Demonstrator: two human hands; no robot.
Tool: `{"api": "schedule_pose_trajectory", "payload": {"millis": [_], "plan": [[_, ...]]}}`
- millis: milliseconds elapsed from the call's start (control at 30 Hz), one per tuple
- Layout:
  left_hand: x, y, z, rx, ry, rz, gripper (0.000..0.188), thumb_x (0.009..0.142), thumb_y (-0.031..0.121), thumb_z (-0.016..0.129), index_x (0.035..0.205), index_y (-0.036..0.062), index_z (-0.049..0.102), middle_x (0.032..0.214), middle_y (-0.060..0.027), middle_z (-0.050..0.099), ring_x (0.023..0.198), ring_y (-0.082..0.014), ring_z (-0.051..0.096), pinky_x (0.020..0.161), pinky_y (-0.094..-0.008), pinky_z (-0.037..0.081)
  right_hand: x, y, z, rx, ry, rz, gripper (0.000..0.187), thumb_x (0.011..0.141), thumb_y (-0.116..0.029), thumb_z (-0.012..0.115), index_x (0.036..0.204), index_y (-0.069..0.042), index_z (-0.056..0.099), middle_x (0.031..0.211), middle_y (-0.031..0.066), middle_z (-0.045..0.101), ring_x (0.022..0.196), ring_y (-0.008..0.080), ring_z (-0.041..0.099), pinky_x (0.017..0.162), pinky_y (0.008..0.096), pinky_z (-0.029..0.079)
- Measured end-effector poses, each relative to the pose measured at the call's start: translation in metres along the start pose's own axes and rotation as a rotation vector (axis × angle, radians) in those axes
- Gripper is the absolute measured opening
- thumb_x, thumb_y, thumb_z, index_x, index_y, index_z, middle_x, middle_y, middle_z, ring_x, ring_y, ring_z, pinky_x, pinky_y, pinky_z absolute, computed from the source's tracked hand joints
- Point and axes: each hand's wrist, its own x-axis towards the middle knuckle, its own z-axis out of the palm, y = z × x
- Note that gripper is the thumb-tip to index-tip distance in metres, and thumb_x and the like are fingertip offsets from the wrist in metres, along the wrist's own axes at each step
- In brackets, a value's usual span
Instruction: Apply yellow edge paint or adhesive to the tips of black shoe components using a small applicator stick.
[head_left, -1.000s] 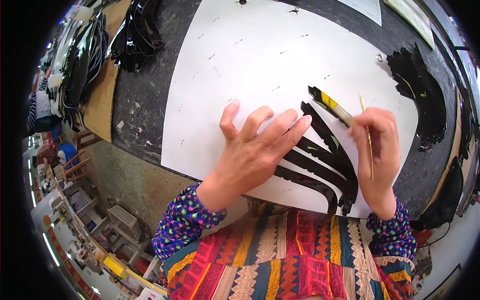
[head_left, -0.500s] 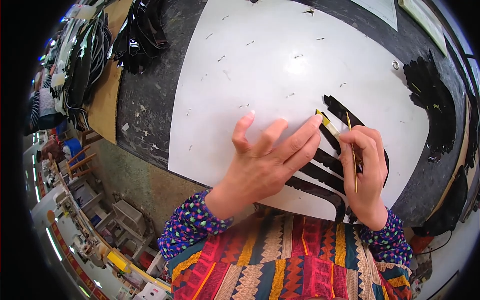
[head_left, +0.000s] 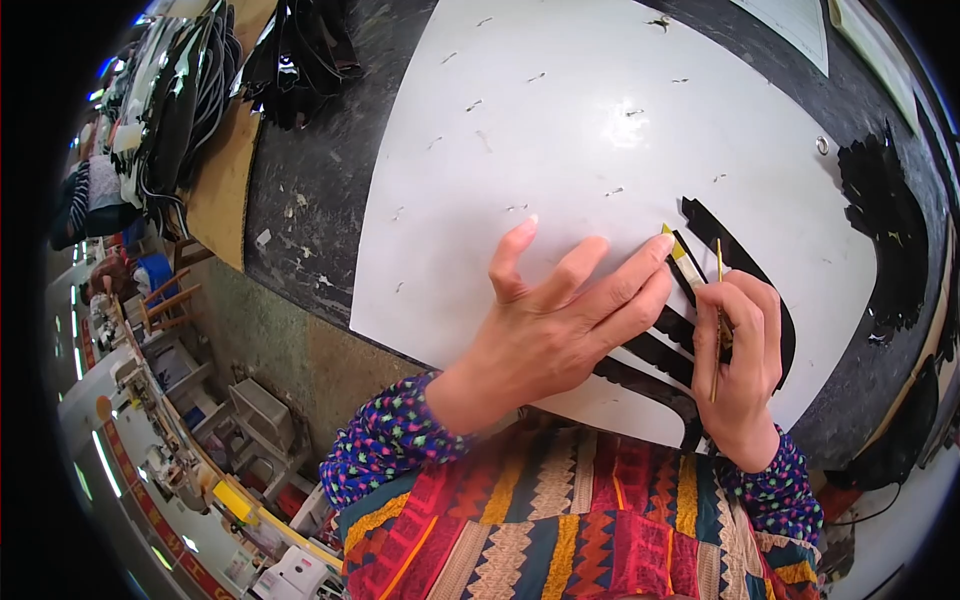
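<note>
On a white board (head_left: 500,140) in front of me lie several flat, curved black pieces (head_left: 650,362), fanned out beneath my hands. A narrow yellow-and-white strip (head_left: 688,264) lies along one of them. My left hand (head_left: 570,315) is spread, palm down, with its index fingertip pressing on the strip's yellow far end. My right hand (head_left: 742,365) is closed round a thin gold-coloured stick (head_left: 719,262) held nearly upright in the picture. Its fingertips are at the strip's near end; what they pinch there is hidden. A larger curved black piece (head_left: 742,247) passes under the right hand.
A pile of black curved pieces (head_left: 885,230) lies on the dark table (head_left: 300,215) at the right. Glossy black strips (head_left: 295,65) are bundled at the far left, beside brown cardboard (head_left: 222,195). White paper (head_left: 795,28) lies at the far right. A wooden stool (head_left: 172,303) stands left.
The whole view has shifted, so everything appears further right. My left hand keeps its place on the strip; my right hand with the stick has come slightly nearer to me.
</note>
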Motion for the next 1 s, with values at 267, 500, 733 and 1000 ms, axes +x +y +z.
{"api": "schedule_pose_trajectory", "payload": {"millis": [267,500,733,1000], "plan": [[0.0003,0.0023,-0.0013,0.042,-0.03,-0.002,0.043,0.095,0.017,0.054,0.135,0.0285,0.065,0.142,0.0135,0.055,0.123,-0.0117,0.042,0.114,-0.0512,0.014,-0.0011,-0.0014,0.0013,-0.029,-0.006,-0.026,0.033,0.082,0.017,0.068,0.112,0.006,0.059,0.1,0.0212,0.059,0.085,0.0339,0.062,0.071,0.0391,0.054],[-0.0007,0.0027,0.004,0.022,0.025,-0.029,0.049,0.09,0.011,0.057,0.135,0.0291,0.066,0.119,0.0077,0.049,0.114,-0.0135,0.043,0.113,-0.0513,0.014,-0.0016,0.0006,0.0005,-0.019,-0.008,-0.021,0.034,0.082,0.017,0.068,0.112,0.006,0.059,0.1,0.0211,0.059,0.085,0.0335,0.062,0.071,0.039,0.054],[-0.0004,0.002,0.0021,0.03,0.007,-0.022,0.051,0.086,0.01,0.06,0.133,0.0297,0.067,0.115,0.0056,0.046,0.111,-0.0141,0.042,0.112,-0.0524,0.015,-0.0022,0.0013,0.0001,-0.008,-0.002,-0.026,0.034,0.081,0.017,0.068,0.112,0.006,0.06,0.099,0.0207,0.059,0.084,0.0331,0.062,0.071,0.0386,0.054],[0.0,0.0025,0.0021,0.028,0.01,-0.019,0.053,0.085,0.009,0.06,0.133,0.03,0.067,0.115,0.0054,0.046,0.112,-0.0147,0.042,0.112,-0.0528,0.016,-0.0028,0.0022,-0.0003,0.02,0.004,-0.015,0.033,0.081,0.017,0.068,0.111,0.005,0.06,0.099,0.0201,0.059,0.084,0.0327,0.062,0.07,0.0383,0.053]]}}
